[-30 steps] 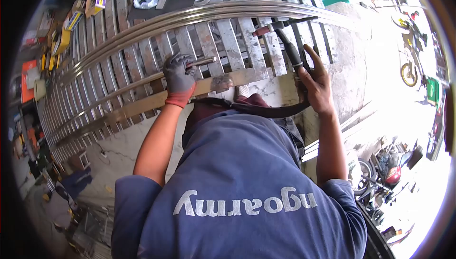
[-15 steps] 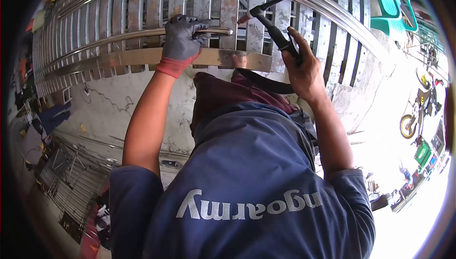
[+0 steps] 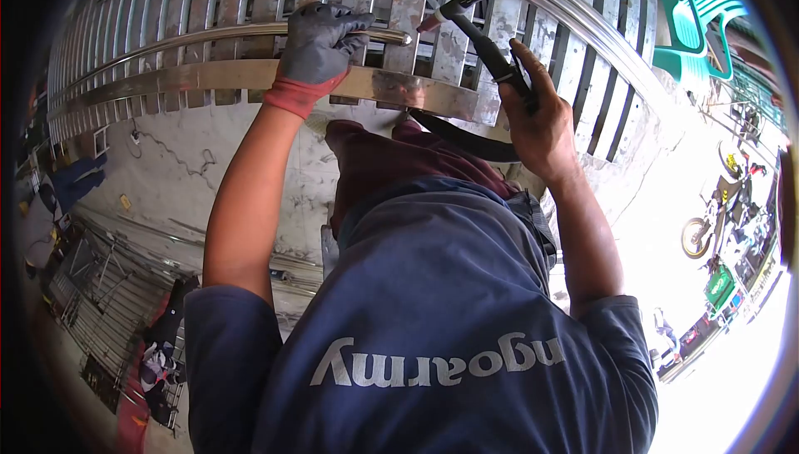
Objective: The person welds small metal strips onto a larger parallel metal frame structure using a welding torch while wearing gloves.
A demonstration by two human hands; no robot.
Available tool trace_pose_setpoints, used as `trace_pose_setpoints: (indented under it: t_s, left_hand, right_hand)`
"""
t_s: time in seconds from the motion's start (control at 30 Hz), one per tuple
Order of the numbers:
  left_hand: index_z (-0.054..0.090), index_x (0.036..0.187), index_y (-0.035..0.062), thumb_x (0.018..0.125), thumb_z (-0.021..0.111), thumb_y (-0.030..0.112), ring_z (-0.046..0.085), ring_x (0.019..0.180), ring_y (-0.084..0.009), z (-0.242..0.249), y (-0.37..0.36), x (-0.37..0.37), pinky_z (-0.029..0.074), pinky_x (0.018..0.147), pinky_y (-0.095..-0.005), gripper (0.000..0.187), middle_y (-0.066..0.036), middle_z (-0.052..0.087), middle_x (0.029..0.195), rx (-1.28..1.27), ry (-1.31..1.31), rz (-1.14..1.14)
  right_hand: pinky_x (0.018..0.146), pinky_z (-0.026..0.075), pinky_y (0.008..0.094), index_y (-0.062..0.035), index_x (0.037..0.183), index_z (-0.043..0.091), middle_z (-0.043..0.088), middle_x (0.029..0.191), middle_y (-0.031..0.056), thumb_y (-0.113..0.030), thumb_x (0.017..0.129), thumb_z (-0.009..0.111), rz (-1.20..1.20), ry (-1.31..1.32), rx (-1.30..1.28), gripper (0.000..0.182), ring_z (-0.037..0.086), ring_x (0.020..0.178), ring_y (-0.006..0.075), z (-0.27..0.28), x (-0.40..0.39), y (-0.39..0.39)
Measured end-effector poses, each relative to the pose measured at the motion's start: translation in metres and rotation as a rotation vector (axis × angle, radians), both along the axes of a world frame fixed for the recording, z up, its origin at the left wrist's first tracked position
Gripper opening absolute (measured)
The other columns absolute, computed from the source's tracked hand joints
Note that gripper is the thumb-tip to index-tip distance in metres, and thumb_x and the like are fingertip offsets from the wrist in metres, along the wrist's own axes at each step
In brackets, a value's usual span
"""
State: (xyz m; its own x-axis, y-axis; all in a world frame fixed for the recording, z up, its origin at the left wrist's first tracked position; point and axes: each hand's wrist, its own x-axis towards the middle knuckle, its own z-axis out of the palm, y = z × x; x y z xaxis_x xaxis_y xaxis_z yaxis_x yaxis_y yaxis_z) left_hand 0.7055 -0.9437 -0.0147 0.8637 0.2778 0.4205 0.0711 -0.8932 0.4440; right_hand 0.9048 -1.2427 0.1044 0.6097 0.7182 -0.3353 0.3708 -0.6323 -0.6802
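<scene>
My left hand (image 3: 320,50), in a grey glove with a red cuff, is wrapped round a shiny metal tube (image 3: 225,34) near its right end. The tube lies across a slatted metal rack (image 3: 399,13). My bare right hand (image 3: 539,117) grips a black welding torch (image 3: 491,53). The torch's reddish nozzle points left, close to the tube's end; whether they touch I cannot tell. A flat metal bar (image 3: 358,86) runs along the rack's near edge, below my left hand. The torch's black sleeve (image 3: 466,139) hangs under my right hand.
Long polished tubes (image 3: 574,17) lie along the rack's far side. A green plastic chair (image 3: 695,29) stands at the upper right. Further right are a motorcycle (image 3: 720,208) and a green crate (image 3: 720,287). Metal frames (image 3: 108,287) lie at the lower left.
The view has shifted, and the rack and flat bar appear slightly differently placed. The torch nozzle is now nearer the tube's end. Both hands keep their holds.
</scene>
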Motion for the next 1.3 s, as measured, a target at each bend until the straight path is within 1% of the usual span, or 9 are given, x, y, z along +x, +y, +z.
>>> trace_pose_setpoints:
  t_s: [0.37, 0.53, 0.63, 0.77, 0.9, 1.0, 1.1, 1.17, 1.3]
  left_hand:
    - [0.083, 0.123, 0.0129, 0.089, 0.083, 0.021, 0.074, 0.098, -0.0329, 0.015, -0.008, 0.002, 0.056, 0.094, -0.0476, 0.034, -0.01, 0.08, 0.107, 0.071, 0.093, 0.026]
    - [0.081, 0.127, 0.0151, 0.093, 0.081, 0.033, 0.07, 0.108, -0.0324, 0.008, -0.013, 0.0, 0.046, 0.114, -0.0518, 0.038, -0.009, 0.077, 0.115, 0.155, 0.115, 0.071]
    - [0.077, 0.135, 0.0153, 0.094, 0.079, 0.04, 0.069, 0.116, -0.0326, 0.018, -0.022, 0.005, 0.04, 0.12, -0.057, 0.048, -0.01, 0.076, 0.121, 0.253, 0.175, 0.146]
    - [0.066, 0.151, 0.0091, 0.097, 0.073, 0.044, 0.058, 0.142, -0.0383, 0.037, -0.035, 0.001, 0.027, 0.131, -0.0624, 0.065, -0.015, 0.065, 0.155, 0.392, 0.251, 0.27]
    - [0.062, 0.157, 0.0072, 0.104, 0.064, 0.049, 0.05, 0.152, -0.0399, 0.054, -0.053, -0.028, 0.017, 0.136, -0.0625, 0.067, -0.016, 0.061, 0.16, 0.377, 0.348, 0.323]
    - [0.059, 0.159, 0.0074, 0.104, 0.065, 0.046, 0.052, 0.151, -0.04, 0.055, -0.045, -0.064, 0.016, 0.136, -0.0632, 0.068, -0.017, 0.061, 0.16, 0.369, 0.355, 0.295]
    - [0.057, 0.161, 0.0072, 0.103, 0.067, 0.043, 0.053, 0.15, -0.0408, 0.054, -0.02, -0.102, 0.016, 0.135, -0.0636, 0.069, -0.017, 0.061, 0.16, 0.355, 0.379, 0.332]
    - [0.055, 0.162, 0.0069, 0.102, 0.068, 0.04, 0.054, 0.149, -0.042, 0.054, 0.0, -0.125, 0.016, 0.135, -0.0637, 0.07, -0.018, 0.061, 0.16, 0.335, 0.409, 0.405]
    - [0.056, 0.161, 0.007, 0.101, 0.068, 0.043, 0.057, 0.146, -0.0467, 0.045, 0.046, -0.174, 0.015, 0.135, -0.0654, 0.072, -0.019, 0.064, 0.157, 0.362, 0.285, 0.392]
  right_hand:
    - [0.079, 0.063, 0.0505, -0.0122, 0.165, 0.046, 0.08, 0.096, 0.0253, -0.025, 0.103, 0.074, -0.224, -0.22, 0.142, 0.069, 0.082, 0.089, 0.0414, -0.057, 0.027, -0.032]
    - [0.086, 0.058, 0.0632, -0.0101, 0.168, 0.036, 0.076, 0.11, 0.0361, -0.018, 0.105, 0.067, -0.318, -0.254, 0.034, 0.071, 0.075, 0.101, 0.057, -0.063, 0.027, -0.059]
    - [0.088, 0.058, 0.0643, -0.0069, 0.169, 0.032, 0.073, 0.114, 0.0399, -0.018, 0.105, 0.063, -0.262, -0.348, 0.062, 0.072, 0.073, 0.103, 0.0583, -0.069, 0.023, -0.061]
    - [0.083, 0.061, 0.0613, 0.0013, 0.176, 0.006, 0.074, 0.107, 0.0375, -0.027, 0.109, 0.057, 0.001, -0.306, -0.205, 0.089, 0.075, 0.089, 0.0537, -0.076, 0.018, -0.051]
    - [0.083, 0.063, 0.0562, 0.0021, 0.177, -0.002, 0.076, 0.107, 0.0329, -0.026, 0.108, 0.056, 0.124, -0.385, -0.356, 0.095, 0.079, 0.09, 0.0464, -0.069, 0.014, -0.031]
    - [0.087, 0.061, 0.0583, -0.0009, 0.177, -0.008, 0.077, 0.109, 0.0337, -0.033, 0.108, 0.06, 0.063, -0.332, -0.321, 0.102, 0.077, 0.094, 0.0505, -0.075, 0.009, -0.025]
    - [0.087, 0.063, 0.0566, -0.0025, 0.178, -0.004, 0.077, 0.116, 0.0311, -0.029, 0.103, 0.068, -0.046, -0.347, -0.292, 0.107, 0.079, 0.098, 0.0471, -0.077, -0.003, -0.025]
    - [0.088, 0.062, 0.0583, -0.0046, 0.178, -0.002, 0.075, 0.123, 0.0334, -0.04, 0.105, 0.071, -0.092, -0.255, -0.337, 0.109, 0.078, 0.101, 0.0489, -0.056, -0.013, -0.022]
    - [0.098, 0.058, 0.0613, -0.0033, 0.177, 0.013, 0.067, 0.138, 0.0368, -0.042, 0.103, 0.073, -0.202, -0.263, -0.276, 0.102, 0.072, 0.117, 0.0527, -0.057, -0.03, -0.024]
